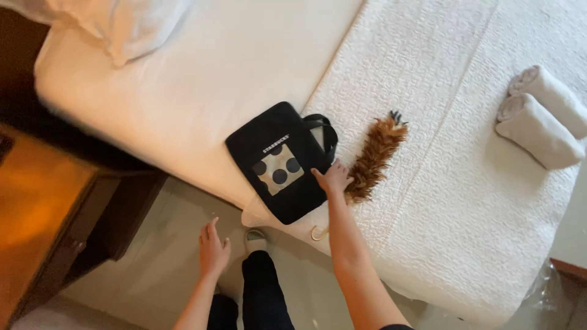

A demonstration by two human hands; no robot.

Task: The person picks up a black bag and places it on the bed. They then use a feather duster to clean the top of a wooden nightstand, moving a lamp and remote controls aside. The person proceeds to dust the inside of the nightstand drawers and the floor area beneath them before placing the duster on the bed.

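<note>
Right hand point(334, 179) rests on the near right edge of a black tote bag point(278, 160), fingers loosely curled against it. The bag lies flat at the near edge of the bed point(208, 79). Brown feather duster point(374, 159) lies just right of the hand. Left hand point(212, 249) hangs over the floor, fingers together, holding nothing. Two rolled towels point(541, 116) far right; pillow point(116, 24) far left.

Matt black cloth bag point(278, 160), fluffy brown feather duster point(374, 157), textured white quilted bedspread point(465, 183).
</note>
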